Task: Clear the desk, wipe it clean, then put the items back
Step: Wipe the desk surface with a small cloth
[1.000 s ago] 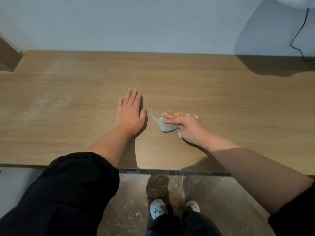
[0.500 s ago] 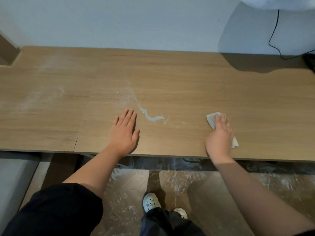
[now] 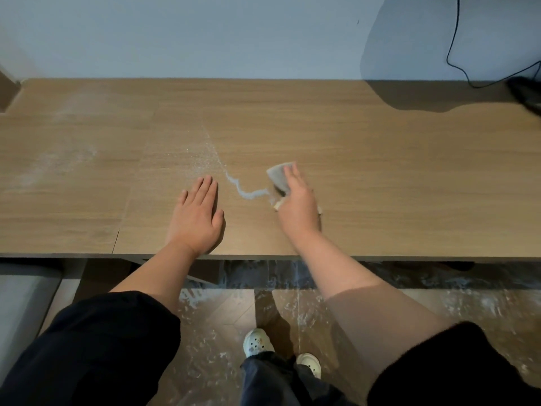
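The fingers (image 3: 205, 189) of the left hand (image 3: 197, 218) lie straight and close together, holding nothing. At the far left of the frame a pale, dusty smear (image 3: 58, 159) spreads over the wooden table (image 3: 380, 171). Right of it, near the front edge and just left of centre, the left hand rests palm down on the wood. A thin white streak (image 3: 246, 191) curls from beside its fingertips across to the grey cloth (image 3: 278, 175). The cloth lies flat on the table at centre frame. The right hand (image 3: 298, 206) covers most of it, fingers stretched out and pressing down on it rather than gripping; one far corner and a bit of its near edge show. In the upper right a black cable (image 3: 452, 51) hangs down the wall to a dark object (image 3: 527, 92), too blurred to name. Along the bottom, dark sleeves (image 3: 96, 347) frame a dust-marked floor (image 3: 222, 317) and two pale shoes (image 3: 257, 342).
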A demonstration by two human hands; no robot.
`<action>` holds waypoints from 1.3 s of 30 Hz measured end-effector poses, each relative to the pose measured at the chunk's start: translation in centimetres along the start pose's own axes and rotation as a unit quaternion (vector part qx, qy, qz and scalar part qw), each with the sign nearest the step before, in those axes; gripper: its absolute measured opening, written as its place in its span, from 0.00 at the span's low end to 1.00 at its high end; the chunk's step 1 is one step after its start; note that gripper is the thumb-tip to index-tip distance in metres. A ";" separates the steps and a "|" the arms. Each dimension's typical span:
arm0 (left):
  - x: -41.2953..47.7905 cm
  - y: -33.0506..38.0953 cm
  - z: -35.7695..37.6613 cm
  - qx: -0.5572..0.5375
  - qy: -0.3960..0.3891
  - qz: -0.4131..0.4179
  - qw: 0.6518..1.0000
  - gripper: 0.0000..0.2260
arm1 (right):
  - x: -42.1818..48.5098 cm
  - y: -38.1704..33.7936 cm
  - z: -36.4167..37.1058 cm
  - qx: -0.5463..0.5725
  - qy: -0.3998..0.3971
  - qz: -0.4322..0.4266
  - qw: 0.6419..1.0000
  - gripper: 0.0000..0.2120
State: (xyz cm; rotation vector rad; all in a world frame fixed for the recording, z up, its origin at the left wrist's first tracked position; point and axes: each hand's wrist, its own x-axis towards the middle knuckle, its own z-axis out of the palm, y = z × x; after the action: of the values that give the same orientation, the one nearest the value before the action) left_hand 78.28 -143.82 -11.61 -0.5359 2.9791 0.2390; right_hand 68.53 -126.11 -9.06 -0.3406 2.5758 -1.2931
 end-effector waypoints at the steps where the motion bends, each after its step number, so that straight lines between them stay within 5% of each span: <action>1: 0.0 0.0 0.0 0.001 0.000 -0.001 1.000 0.27 | 0.0 0.9 -1.6 0.007 0.036 0.015 0.999 0.33; 6: -0.2 0.2 -0.3 -0.016 0.010 0.000 1.000 0.27 | -1.5 7.5 -9.9 -0.128 0.101 0.140 0.977 0.32; 12: -0.3 0.3 -0.3 -0.021 0.016 -0.004 1.000 0.27 | -5.8 7.5 -6.0 -0.254 0.116 0.125 0.952 0.36; 18: -0.3 0.3 -0.3 -0.041 0.035 -0.014 0.998 0.26 | -5.0 1.6 0.6 -0.227 0.074 0.127 0.963 0.38; 23: -0.6 0.5 -0.5 -0.057 0.051 -0.023 0.997 0.27 | -3.7 -2.2 3.9 -0.103 0.011 0.095 0.990 0.37; 27: -1.0 -1.2 -0.8 -0.045 0.049 -0.012 0.998 0.27 | -1.2 -2.1 1.1 0.021 0.067 0.103 0.992 0.35; 34: -1.9 -3.0 -1.1 -0.080 0.063 -0.106 0.989 0.26 | 2.0 1.9 -0.8 -0.195 0.041 0.061 0.978 0.35; 39: -1.5 -3.3 -0.9 -0.060 0.045 -0.105 0.992 0.26 | 1.6 0.0 2.9 -0.208 0.037 0.028 0.977 0.34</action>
State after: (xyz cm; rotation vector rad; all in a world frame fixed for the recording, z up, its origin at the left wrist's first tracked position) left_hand 80.74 -146.51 -10.96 -0.8910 2.9766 0.3872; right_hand 67.92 -128.83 -10.93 -0.2931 2.8869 -0.7496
